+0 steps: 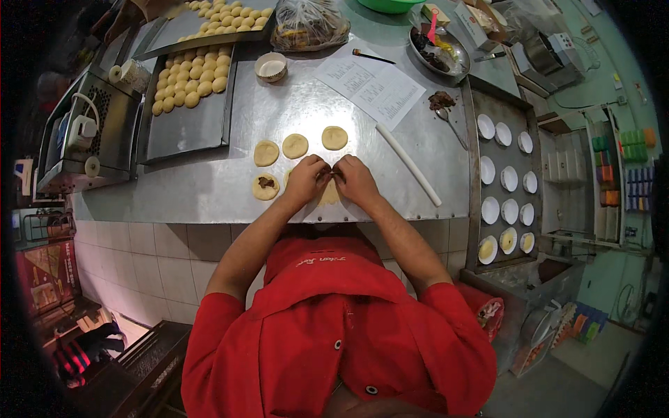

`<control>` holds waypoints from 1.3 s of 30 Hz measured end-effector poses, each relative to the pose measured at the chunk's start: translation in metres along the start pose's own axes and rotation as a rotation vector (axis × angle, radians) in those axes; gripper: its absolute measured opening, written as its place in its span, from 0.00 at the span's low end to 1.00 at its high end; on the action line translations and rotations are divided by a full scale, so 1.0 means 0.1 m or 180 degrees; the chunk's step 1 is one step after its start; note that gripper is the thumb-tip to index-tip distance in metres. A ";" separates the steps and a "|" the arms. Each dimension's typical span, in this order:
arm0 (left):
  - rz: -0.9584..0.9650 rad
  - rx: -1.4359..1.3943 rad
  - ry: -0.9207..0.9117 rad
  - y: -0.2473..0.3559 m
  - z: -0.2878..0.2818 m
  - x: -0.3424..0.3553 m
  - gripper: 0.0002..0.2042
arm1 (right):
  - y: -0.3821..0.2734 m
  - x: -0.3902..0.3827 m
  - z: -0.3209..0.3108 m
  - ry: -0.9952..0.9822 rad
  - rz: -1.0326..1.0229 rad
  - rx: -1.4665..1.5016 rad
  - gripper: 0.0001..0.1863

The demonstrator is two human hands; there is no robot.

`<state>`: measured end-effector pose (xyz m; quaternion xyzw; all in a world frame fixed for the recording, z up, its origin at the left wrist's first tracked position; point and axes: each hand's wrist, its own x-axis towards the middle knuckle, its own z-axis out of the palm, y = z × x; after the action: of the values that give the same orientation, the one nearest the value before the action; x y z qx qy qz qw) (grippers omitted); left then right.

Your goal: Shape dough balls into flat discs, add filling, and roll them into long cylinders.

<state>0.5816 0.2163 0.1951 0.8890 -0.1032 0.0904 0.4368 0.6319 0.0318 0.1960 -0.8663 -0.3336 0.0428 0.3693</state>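
Your steel table point(188, 198) takes up most of the work area. At its right side stands a dark tray point(496, 106) of white paper cups point(509, 178); the three cups nearest you contain yellowish dough. On your left, another tray point(185, 134) bears round dough balls point(188, 80), grouped toward its far end. Printed sheets point(369, 87) lie flat beyond your hands, with a knotted plastic bag point(309, 26) at the far side and a metal bowl point(417, 56) of mixed contents to the right. A white rod point(408, 164) lies slanted to the right of your hands.

Your left hand point(308, 177) and right hand point(355, 180) meet near the table's front edge, fingers bent and fingertips close together. A small brown bit shows between them; whether either hand grips it cannot be told, because the fingers hide the contact. The dough piece point(328, 196) in work lies flat on the table, partly under your hands. Flattened dough discs point(295, 145) lie just beyond and to the left; the one left of your left hand bears brown filling point(266, 182). A spoon point(454, 127) rests beside a brown mound point(442, 100) near the cup tray.
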 end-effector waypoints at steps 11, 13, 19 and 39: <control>0.0566 0.0580 0.0621 0.27 0.29 -0.52 0.13 | -0.21 -0.63 0.23 0.0502 -0.0643 -0.0813 0.22; 0.0578 0.0879 0.0600 0.29 0.31 -0.55 0.15 | -0.21 -0.65 0.25 0.0501 -0.0636 -0.0873 0.22; -0.0195 0.0469 0.0091 0.32 0.08 -0.47 0.14 | -0.21 -0.45 -0.14 -0.0069 -0.0096 -0.0015 0.19; -0.0095 0.0815 0.0314 0.45 0.21 -0.89 0.37 | -0.20 -0.73 -0.18 -0.0205 -0.0273 -0.0494 0.31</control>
<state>0.4852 0.1820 0.1941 0.9334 -0.0560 0.1399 0.3256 0.5706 -0.0137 0.2098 -0.8754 -0.3845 0.0289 0.2916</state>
